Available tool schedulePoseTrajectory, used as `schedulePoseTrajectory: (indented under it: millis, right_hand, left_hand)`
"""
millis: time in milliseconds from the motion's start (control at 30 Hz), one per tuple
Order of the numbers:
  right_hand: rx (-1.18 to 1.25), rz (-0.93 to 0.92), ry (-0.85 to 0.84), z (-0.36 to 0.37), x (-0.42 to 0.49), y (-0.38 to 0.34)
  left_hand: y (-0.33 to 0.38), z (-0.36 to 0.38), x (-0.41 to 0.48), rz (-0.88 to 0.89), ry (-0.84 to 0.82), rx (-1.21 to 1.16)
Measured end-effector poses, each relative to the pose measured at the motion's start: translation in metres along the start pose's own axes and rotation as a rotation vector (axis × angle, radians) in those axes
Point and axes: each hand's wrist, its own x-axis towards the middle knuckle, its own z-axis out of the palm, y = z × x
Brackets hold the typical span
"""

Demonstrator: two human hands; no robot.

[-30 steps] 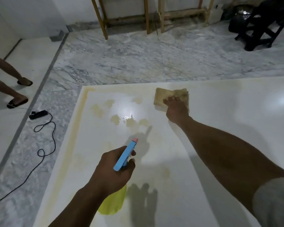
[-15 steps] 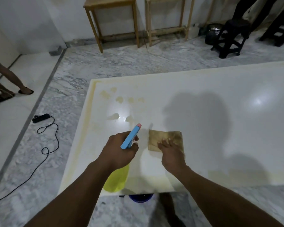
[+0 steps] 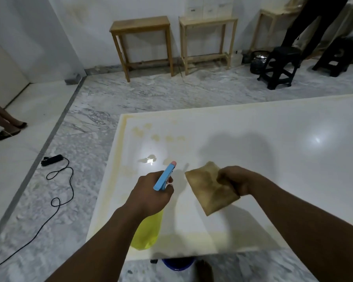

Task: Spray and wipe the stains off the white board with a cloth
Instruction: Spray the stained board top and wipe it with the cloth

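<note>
The white board [image 3: 273, 159] lies flat and low over the marble floor. Yellowish stains [image 3: 157, 136] dot its far left corner, and a wet patch [image 3: 149, 159] glints just beyond my hands. My left hand [image 3: 151, 195] grips a spray bottle [image 3: 165, 177] with a blue head, pink nozzle tip and yellow body, the nozzle aimed toward the stains. My right hand [image 3: 234, 183] pinches a brown, soiled cloth [image 3: 208, 189] by one edge and holds it lifted off the board, so it hangs tilted.
A black power strip [image 3: 51, 159] with a looping cable lies on the floor at left. Two wooden stands [image 3: 143, 43] line the far wall, black stools [image 3: 281, 66] at right. A person's feet [image 3: 8, 129] at far left. A blue bucket [image 3: 177, 263] sits under the board's near edge.
My right hand dragged the cloth back from the far stains toward me, then lifted it off the board. The view has pulled back and tilted up; the bottle stays in my left hand.
</note>
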Motion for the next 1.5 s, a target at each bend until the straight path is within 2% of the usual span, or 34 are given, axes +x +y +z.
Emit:
schedulePoseTrajectory:
  millis: [100, 167, 300, 400, 533, 633, 700, 800, 933, 1133, 1267, 1367, 1500]
  right_hand:
    - [-0.164, 0.001, -0.005, -0.016, 0.05, -0.067]
    - [-0.308, -0.065, 0.072, -0.025, 0.092, -0.124]
    - [-0.654, -0.36, 0.274, -0.017, 0.165, -0.226]
    - [-0.91, -0.566, 0.393, -0.001, 0.22, -0.267]
    - [-0.989, -0.561, 0.368, 0.017, 0.302, -0.234]
    - [-1.122, -0.636, 0.472, 0.043, 0.321, -0.171]
    - [-1.13, -0.685, 0.485, 0.05, 0.312, -0.14]
    - [-1.144, -0.661, 0.45, 0.054, 0.271, -0.094]
    - [-1.085, -0.665, 0.494, 0.089, 0.184, -0.003]
    - [-1.069, -0.532, 0.503, 0.168, 0.054, 0.114]
    - [-1.059, -0.396, 0.422, 0.193, 0.004, 0.146]
    - [-0.878, -0.304, 0.359, 0.187, -0.016, 0.12]
    - [-0.25, -0.163, 0.31, 0.158, -0.02, 0.051]
  left_hand:
    - [-0.007, -0.001, 0.045, -0.03, -0.024, 0.007]
    - [-0.013, -0.005, 0.079, -0.046, -0.023, 0.014]
    - [-0.025, -0.013, 0.126, -0.079, 0.009, -0.012]
    - [-0.042, -0.018, 0.145, -0.074, 0.019, -0.027]
    - [-0.068, -0.017, 0.152, -0.1, 0.009, -0.057]
    - [-0.086, -0.017, 0.145, -0.141, -0.005, -0.039]
    - [-0.091, -0.018, 0.138, -0.155, -0.018, -0.04]
    - [-0.09, -0.024, 0.121, -0.14, -0.045, -0.026]
    - [-0.081, -0.04, 0.082, -0.079, -0.069, -0.02]
    - [-0.085, -0.059, -0.003, -0.003, -0.126, -0.003]
    - [-0.095, -0.07, -0.04, 0.008, -0.15, 0.022]
    - [-0.099, -0.083, -0.054, 0.045, -0.157, 0.044]
    - [-0.103, -0.103, -0.049, 0.059, -0.106, 0.038]
